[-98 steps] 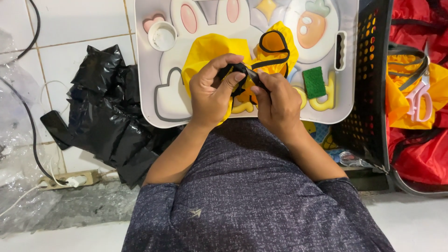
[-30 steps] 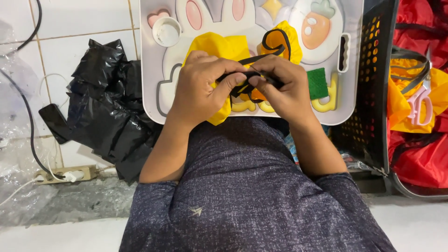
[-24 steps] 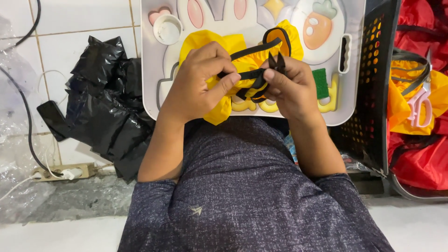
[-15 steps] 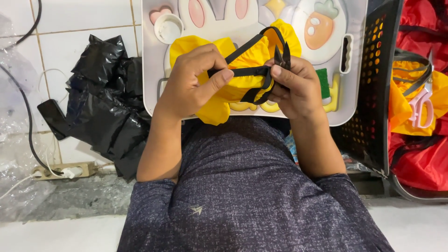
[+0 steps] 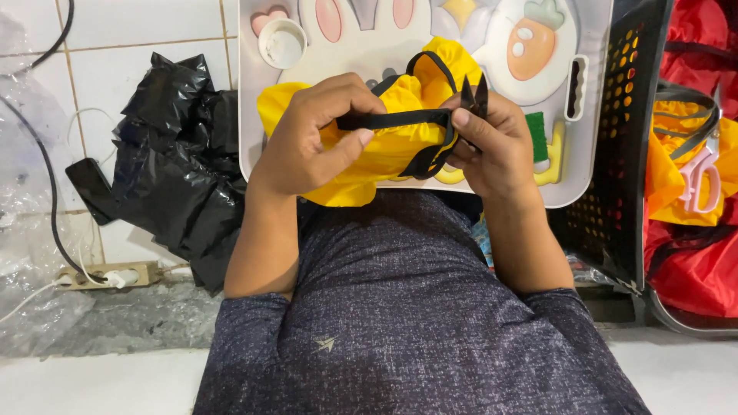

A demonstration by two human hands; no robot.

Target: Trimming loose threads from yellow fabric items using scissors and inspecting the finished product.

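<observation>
Working just above the near edge of the white plastic table (image 5: 254,115) printed with a rabbit and a carrot. Gripping, with the left hand (image 5: 311,142), a crumpled bundle of bright yellow fabric (image 5: 384,150) and one end of its flat black webbing strap (image 5: 392,118): grip closed, thumb under, fingers curled over the top. Pinching, with the right hand (image 5: 500,150), the other end of that strap where it loops back, together with a small pair of black thread snips (image 5: 473,94), blades pointing toward the far side of the table; grip closed on both. Pulled straight and taut between the two hands, above the table's near edge.

Probably trimming or tidying at the strap end. To do it well: hold the strap stretched flat, without twist. Pinch close to the spot being worked, so nothing slips. Turn the snip tips away from the yellow cloth and from the left thumb. Cut only what stands clear of the webbing.

On the table's far left corner, a small round white cup (image 5: 282,44). Right of the table, a black perforated plastic basket (image 5: 623,154); beyond it, pink-handled scissors (image 5: 699,180). Left of the table, a crumpled black plastic bag (image 5: 177,161).
</observation>
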